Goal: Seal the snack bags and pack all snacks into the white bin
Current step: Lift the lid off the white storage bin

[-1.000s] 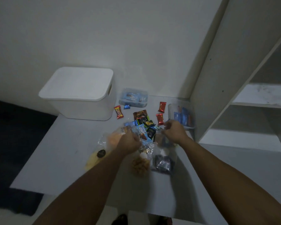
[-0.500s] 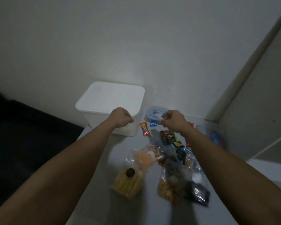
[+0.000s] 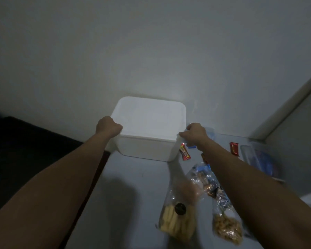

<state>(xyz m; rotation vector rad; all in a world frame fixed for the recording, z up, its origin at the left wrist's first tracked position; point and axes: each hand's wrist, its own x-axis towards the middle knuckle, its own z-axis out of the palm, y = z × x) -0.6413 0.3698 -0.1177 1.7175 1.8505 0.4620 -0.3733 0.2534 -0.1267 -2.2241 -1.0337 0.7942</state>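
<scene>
The white bin (image 3: 147, 150) stands against the wall with its white lid (image 3: 151, 119) on. My left hand (image 3: 108, 127) grips the lid's near left corner, fingers curled over the edge. My right hand (image 3: 194, 133) grips the lid's near right corner. On the table to the right lie clear snack bags: one with yellow sticks (image 3: 176, 223), one with brown nuggets (image 3: 226, 229), and one with mixed wrapped sweets (image 3: 203, 178). Small red wrapped bars lie near the bin (image 3: 185, 154) and further right (image 3: 234, 148).
A clear lidded tub with blue packets (image 3: 258, 159) sits at the right by a white shelf panel (image 3: 294, 112). A second clear tub (image 3: 210, 132) is half hidden behind my right hand. The grey table (image 3: 133, 186) ends at a dark drop on the left.
Both hands left the snack bags and moved forward onto the bin lid's near corners. The camera tilted up and left, so the bin now sits in the middle.
</scene>
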